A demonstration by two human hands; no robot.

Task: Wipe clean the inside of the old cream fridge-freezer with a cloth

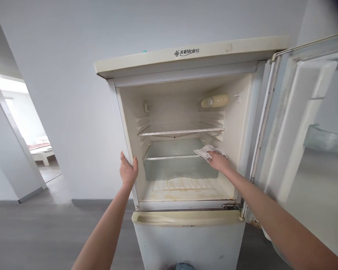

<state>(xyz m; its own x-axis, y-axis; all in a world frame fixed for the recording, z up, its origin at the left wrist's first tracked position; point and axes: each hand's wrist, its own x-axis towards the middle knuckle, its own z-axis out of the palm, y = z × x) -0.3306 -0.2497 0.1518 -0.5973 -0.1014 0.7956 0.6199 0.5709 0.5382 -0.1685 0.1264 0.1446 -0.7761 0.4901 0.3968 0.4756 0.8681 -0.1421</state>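
Observation:
My right hand (219, 162) grips a white cloth (205, 150) inside the refrigerator (183, 205). The cloth touches or hovers just over the right end of the lower glass shelf (171, 149); exactly which I cannot tell. At the cabinet's left front edge, my left hand (129, 169) clasps the frame, thumb at the opening and fingers along the outer side. Above the cloth runs a second glass shelf (180, 131). Below the lower shelf is a clear greenish panel (180, 168), and yellowish stains mark the compartment floor (183, 195).
The refrigerator door (290, 131) stands wide on the right, with a clear door shelf (326, 138). A cream lamp housing (215, 101) sits high on the inner right. Beneath is the closed lower door (188, 243). A doorway at left shows a bed (41, 150).

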